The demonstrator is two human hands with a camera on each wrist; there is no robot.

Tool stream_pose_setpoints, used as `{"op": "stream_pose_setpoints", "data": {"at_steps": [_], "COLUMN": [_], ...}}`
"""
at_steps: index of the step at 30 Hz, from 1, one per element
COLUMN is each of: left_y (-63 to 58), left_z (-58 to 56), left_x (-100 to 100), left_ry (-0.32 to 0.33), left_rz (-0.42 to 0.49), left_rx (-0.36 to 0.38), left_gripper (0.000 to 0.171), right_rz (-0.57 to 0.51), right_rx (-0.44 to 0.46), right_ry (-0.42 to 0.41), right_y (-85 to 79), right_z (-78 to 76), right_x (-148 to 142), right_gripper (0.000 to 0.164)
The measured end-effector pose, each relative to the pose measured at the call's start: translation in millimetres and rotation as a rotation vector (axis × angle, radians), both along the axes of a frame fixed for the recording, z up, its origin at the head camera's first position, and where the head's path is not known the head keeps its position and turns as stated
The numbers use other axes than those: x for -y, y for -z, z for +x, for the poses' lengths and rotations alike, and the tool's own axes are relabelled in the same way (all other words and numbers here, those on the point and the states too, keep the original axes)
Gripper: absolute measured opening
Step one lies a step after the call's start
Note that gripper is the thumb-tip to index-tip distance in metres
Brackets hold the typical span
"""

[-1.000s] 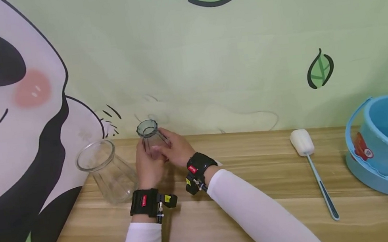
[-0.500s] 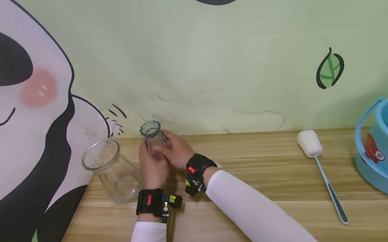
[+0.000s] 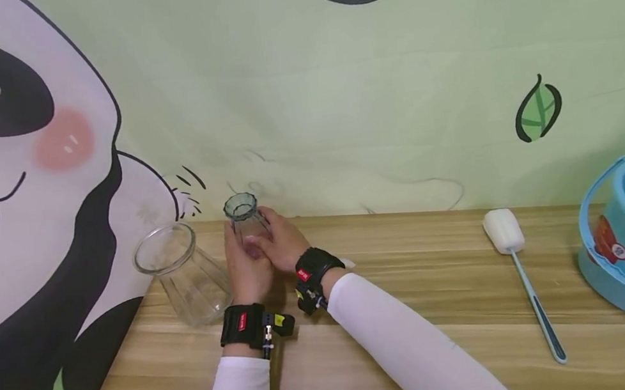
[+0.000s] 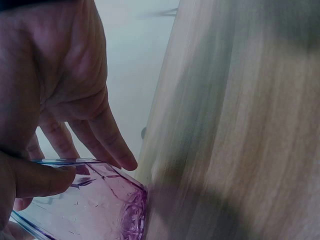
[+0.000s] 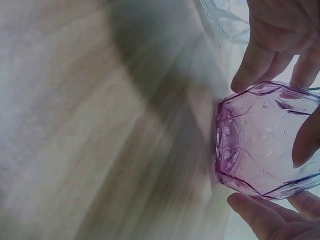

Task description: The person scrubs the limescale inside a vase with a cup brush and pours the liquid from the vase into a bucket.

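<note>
Both hands grip one small faceted glass cup [image 3: 242,219], bluish at its scalloped rim and pink at its base. It stands upright near the back of the wooden table, its base [image 5: 230,145] right at the surface in the right wrist view. My left hand [image 3: 249,276] holds its left side. On the other side, my right hand [image 3: 283,246] has its fingers along the wall and its thumb [image 5: 307,137] across the front. A larger clear glass vessel [image 3: 193,292] with a wide round rim stands just left of the left hand.
A sponge brush [image 3: 504,231] with a white head and a blue handle lies on the table to the right. Beyond it, at the right edge, is a light blue bucket [image 3: 617,276] with a handle. A panda-printed backdrop [image 3: 304,125] rises behind the table.
The head view has turned slightly, so everything sits a little further right, mostly the brush and the bucket. Both hands stay on the cup with nearly the same hold.
</note>
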State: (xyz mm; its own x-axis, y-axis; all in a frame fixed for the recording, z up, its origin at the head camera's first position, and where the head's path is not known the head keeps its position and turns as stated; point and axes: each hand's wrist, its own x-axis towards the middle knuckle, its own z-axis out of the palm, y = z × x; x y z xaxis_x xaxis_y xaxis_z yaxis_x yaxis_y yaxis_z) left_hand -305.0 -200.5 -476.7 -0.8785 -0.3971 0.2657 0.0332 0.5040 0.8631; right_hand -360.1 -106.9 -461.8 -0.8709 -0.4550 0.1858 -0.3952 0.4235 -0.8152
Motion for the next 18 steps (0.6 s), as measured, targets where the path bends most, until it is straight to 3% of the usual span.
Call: {"op": "stream_pose_setpoints", "data": {"at_steps": [5, 12, 18], "left_y": [-1.5, -5.9, -10.9], "left_z": [2.5, 5.2, 10.1], "left_x": [-3, -7, -9], "left_ry": [-0.011, -0.045, -0.043], "left_rz": [-0.002, -0.044, -0.006], "left_rx": [0.044, 0.085, 0.184], "left_gripper": [0.098, 0.083, 0.102], "right_rz": [0.025, 0.047, 0.026], "right_rx": [-0.010, 0.008, 0.091], "right_ry": [0.004, -0.014, -0.034], "right_y": [-0.8, -3.6, -1.0], "right_z": [-2.6, -4.0, -4.9], "right_x": [-1, -5, -17], "right_gripper": [0.068, 0.068, 0.077]}}
